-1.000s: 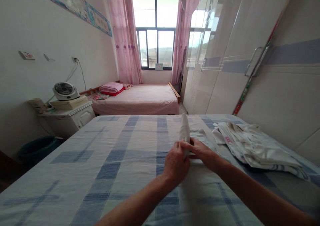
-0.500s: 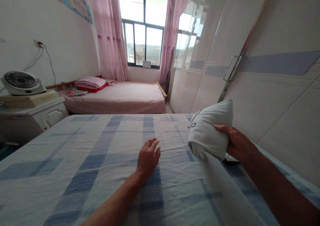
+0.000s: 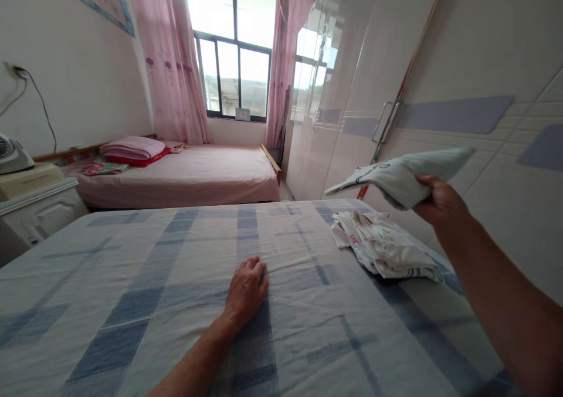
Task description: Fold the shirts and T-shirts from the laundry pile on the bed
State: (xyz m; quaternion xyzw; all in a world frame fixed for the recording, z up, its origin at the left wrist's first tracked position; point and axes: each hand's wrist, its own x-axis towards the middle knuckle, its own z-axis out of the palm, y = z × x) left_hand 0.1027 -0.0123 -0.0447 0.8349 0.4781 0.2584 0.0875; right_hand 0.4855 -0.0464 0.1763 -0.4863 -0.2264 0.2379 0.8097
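Observation:
My right hand [image 3: 441,201] is raised at the right and grips a folded white cloth [image 3: 398,177] with dark print, held in the air above a pile of white clothes [image 3: 385,244]. That pile lies on the blue-checked bed sheet [image 3: 145,291] near the wardrobe side. My left hand [image 3: 246,288] rests palm down on the sheet in the middle of the bed, fingers loosely stretched and holding nothing.
A white wardrobe with metal handles [image 3: 385,121] runs along the right. A second bed with pink cover [image 3: 189,174] and folded pink bedding [image 3: 132,149] stands under the window [image 3: 233,51]. A white bedside cabinet [image 3: 37,209] carries a fan [image 3: 11,153] at the left.
Both hands were rolling the white cloth on the bed. My right hand then lifted the folded cloth up and to the right, while my left hand let go and settled flat on the sheet.

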